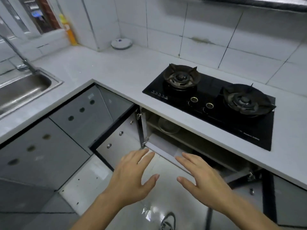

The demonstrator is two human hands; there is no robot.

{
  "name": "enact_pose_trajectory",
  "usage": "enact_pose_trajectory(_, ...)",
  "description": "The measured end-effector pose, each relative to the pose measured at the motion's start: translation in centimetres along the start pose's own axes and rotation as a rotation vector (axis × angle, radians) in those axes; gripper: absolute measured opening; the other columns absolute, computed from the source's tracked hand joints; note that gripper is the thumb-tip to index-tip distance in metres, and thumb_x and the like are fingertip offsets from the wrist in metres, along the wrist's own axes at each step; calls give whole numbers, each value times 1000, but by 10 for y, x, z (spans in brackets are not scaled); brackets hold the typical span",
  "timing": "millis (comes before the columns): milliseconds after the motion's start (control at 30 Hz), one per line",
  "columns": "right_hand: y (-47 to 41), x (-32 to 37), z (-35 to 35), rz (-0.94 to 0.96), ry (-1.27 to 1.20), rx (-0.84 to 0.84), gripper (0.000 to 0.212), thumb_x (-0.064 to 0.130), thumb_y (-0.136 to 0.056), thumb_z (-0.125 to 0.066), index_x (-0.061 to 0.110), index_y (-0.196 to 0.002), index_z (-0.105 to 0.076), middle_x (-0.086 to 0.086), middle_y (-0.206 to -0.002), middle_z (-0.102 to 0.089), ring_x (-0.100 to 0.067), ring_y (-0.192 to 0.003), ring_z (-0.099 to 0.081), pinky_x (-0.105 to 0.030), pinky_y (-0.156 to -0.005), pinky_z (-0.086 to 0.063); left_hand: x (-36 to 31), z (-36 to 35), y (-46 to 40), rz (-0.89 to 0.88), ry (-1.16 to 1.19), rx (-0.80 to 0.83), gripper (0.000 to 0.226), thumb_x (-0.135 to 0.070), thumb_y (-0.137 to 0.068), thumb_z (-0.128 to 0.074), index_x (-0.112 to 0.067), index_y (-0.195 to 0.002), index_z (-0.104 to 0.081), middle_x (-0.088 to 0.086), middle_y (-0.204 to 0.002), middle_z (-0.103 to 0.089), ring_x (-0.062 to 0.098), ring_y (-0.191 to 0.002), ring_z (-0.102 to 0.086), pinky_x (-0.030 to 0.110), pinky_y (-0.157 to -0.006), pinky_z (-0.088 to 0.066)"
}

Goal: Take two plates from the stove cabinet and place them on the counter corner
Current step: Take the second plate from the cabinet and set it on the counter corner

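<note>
Plates [168, 126] sit dim inside open stove cabinet [191, 145].

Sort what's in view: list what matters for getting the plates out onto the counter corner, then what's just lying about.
For the job: left hand, right hand, both empty; open stove cabinet; dish on its shelf; white plate at the counter corner.

Lying about: gas stove, sink, tap, yellow bottle.

The stove [214, 103] sits in the counter [103, 67] right of the sink [21, 90], above the open cabinet [174, 140] holding plates [167, 126].
</note>
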State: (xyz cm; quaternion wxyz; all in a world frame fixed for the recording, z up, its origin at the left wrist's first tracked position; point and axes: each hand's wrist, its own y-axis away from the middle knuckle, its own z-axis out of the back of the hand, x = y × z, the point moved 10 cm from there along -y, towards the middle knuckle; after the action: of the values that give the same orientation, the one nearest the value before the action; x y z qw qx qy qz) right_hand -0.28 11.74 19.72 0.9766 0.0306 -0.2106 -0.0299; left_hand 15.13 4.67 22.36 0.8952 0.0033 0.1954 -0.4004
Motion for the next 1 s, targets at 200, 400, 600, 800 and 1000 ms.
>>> enact_pose_trajectory(200, -62, -35, -16, 0, -38, 7, 57, 58, -85, -35, 38, -138, -29, 10, -144, -41, -8, -133, -34, -20, -100, -22, 44, -30, -61, 8, -42, 60, 57, -55, -85, -53, -21, -130, -55, -1, -129, -62, 19, -113, -58, 31, -88, -44)
enact_pose_trajectory(400, -111, -66, -47, -59, -109, -26, 53, 54, -84, -43, 39, -135, -33, 13, -136, -47, -5, -123, -42, -19, -94, -29, 97, -76, -107, 1, -21, 71, 59, -53, -84, -54, -17, -131, -58, 4, -130, -63, 22, -116, -59, 37, -91, -47)
enact_pose_trajectory(600, -166, -109, -118, -92, -114, -71, 55, 48, -85, -49, 32, -137, -41, 26, -125, -36, 14, -116, -27, -8, -95, -20, 169, -156, -145, -11, 11, 67, 61, -53, -86, -53, -16, -134, -54, 4, -134, -60, 23, -120, -55, 38, -96, -45)
enact_pose_trajectory(800, -227, -167, -207, -118, -41, -102, 54, 45, -88, -52, 31, -139, -41, 16, -140, -42, 6, -128, -30, -9, -101, -19, 231, -261, -185, -59, 32, 66, 60, -52, -86, -53, -17, -136, -52, 4, -136, -57, 24, -119, -54, 40, -94, -48)
enact_pose_trajectory(1000, -274, -227, -274, -148, 18, -146, 58, 48, -87, -49, 34, -141, -34, 9, -146, -40, 1, -128, -31, -19, -101, -27, 269, -356, -222, -158, 82, -24, 60, -48, -84, -55, -7, -127, -61, 13, -123, -67, 31, -107, -63, 44, -82, -54)
